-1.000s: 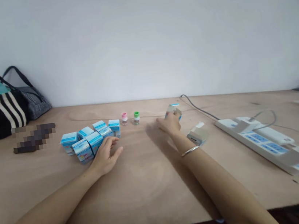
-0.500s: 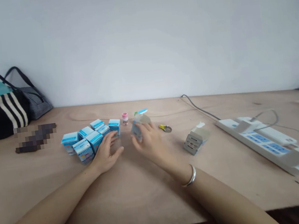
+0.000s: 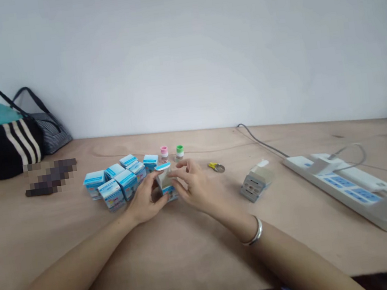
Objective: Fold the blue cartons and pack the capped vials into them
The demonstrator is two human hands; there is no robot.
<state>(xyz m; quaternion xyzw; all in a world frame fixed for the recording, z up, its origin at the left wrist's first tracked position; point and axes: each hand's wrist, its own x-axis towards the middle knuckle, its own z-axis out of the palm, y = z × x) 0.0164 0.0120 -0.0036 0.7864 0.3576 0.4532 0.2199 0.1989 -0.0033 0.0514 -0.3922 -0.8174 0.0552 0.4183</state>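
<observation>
A small blue-and-white cardboard box [image 3: 170, 194] stands on the table with its top flaps up. My left hand [image 3: 147, 199] grips it from the left, thumb along the near side. The fingers of my right hand [image 3: 197, 185] close on its flap and right edge; whatever lies inside the box is hidden. Just behind are two small glass vials, a pink-capped vial [image 3: 164, 152] and a green-capped vial [image 3: 179, 151]. Left of my hands, several closed blue-and-white boxes [image 3: 126, 181] sit in a cluster.
Another opened box [image 3: 253, 185] lies on its side at right. A yellow-handled metal tool [image 3: 217, 166] is behind my right hand. A white power strip [image 3: 342, 192] with cables occupies the right side. A black striped bag [image 3: 4, 146] and a pixelated dark object [image 3: 51, 178] are at left.
My right hand has brought the open box leftward and nearer, and my left hand has moved off the cluster onto it. The green-capped vial now shows fully.
</observation>
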